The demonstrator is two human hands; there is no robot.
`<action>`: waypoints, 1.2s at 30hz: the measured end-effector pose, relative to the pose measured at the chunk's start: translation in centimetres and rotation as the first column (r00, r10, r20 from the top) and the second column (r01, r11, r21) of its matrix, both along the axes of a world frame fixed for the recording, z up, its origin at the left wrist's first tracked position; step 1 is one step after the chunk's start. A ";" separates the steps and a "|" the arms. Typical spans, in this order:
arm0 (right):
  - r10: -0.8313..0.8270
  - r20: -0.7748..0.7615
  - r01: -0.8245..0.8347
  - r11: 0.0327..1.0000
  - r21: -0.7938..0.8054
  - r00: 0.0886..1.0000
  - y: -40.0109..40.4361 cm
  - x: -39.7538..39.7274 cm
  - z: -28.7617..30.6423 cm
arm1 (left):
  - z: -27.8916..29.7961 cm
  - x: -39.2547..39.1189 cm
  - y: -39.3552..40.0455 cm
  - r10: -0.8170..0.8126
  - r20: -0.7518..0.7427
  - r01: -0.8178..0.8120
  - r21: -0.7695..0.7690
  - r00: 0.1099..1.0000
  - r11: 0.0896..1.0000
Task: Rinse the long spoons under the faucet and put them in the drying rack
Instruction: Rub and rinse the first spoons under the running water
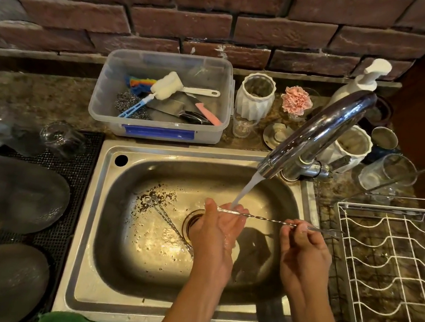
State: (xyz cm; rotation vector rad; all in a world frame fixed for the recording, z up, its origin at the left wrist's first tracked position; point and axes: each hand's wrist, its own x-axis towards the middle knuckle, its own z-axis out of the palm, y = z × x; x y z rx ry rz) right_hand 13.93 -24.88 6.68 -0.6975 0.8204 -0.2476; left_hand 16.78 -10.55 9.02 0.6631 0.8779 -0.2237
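Note:
A long twisted metal spoon (pixel 266 219) lies level over the steel sink (pixel 100 226), held at both ends. My left hand (pixel 218 231) grips its left end under the water stream from the chrome faucet (pixel 318 133). My right hand (pixel 303 245) pinches the shaft near its forked right end. Two more long spoons (pixel 168 223) lie on the sink floor beside the drain, partly hidden by my left hand. The white wire drying rack (pixel 394 287) stands to the right of the sink and holds nothing that I can see.
A clear plastic tub (pixel 155 129) with brushes and scourers sits behind the sink. White vases, glasses and a soap pump crowd the back right counter. Upturned glasses and dark stone plates (pixel 6 192) lie on a black mat at the left. Tea-leaf specks dot the sink floor.

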 end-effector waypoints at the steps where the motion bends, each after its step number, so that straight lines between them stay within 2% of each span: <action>1: -0.006 -0.002 0.006 1.000 -0.003 1.000 -0.3 -0.2 0.2 | -0.2 -0.1 -0.2 -0.024 0.004 0.024 0.009 1.000 1.000; 4: -0.024 -0.009 0.024 1.000 -0.007 1.000 -0.6 -0.5 0.6 | -0.3 -0.5 -0.7 -0.083 0.021 0.082 0.043 0.996 0.996; 13: -0.031 -0.014 0.031 0.999 -0.013 0.999 1.2 -0.2 1.2 | 0.0 0.5 1.0 -0.043 -0.028 0.043 0.016 0.999 0.999; 16: 0.094 -0.057 -0.091 0.995 0.045 0.994 2.8 0.3 1.2 | -0.2 0.0 2.0 -0.020 0.003 0.020 -0.016 1.000 1.000; 20: 0.289 -0.022 -0.285 0.952 0.116 0.957 6.5 1.0 1.6 | -0.2 -0.5 3.4 -0.031 -0.029 0.030 -0.016 0.999 0.999; 22: 0.261 -0.020 -0.257 0.958 0.127 0.965 6.8 1.7 2.1 | -0.3 -0.3 5.5 0.025 -0.014 -0.025 -0.005 1.000 1.000; 26: 0.094 -0.099 -0.082 0.989 0.122 0.991 6.1 3.0 2.3 | -0.1 0.0 9.8 0.113 0.072 -0.117 0.056 0.991 0.992; 31: 0.306 -0.093 -0.298 0.950 0.096 0.947 11.8 2.7 2.6 | 0.2 -0.8 10.0 0.133 0.068 -0.141 0.113 0.989 0.984; 34: 0.205 -0.119 -0.197 0.977 0.081 0.971 11.2 3.1 2.6 | 0.5 -1.0 12.5 0.225 0.064 -0.232 0.174 0.972 0.957; 36: 0.161 -0.132 -0.157 0.987 0.040 0.978 10.8 3.4 2.5 | 0.9 -1.3 13.8 0.216 0.083 -0.229 0.208 0.973 0.951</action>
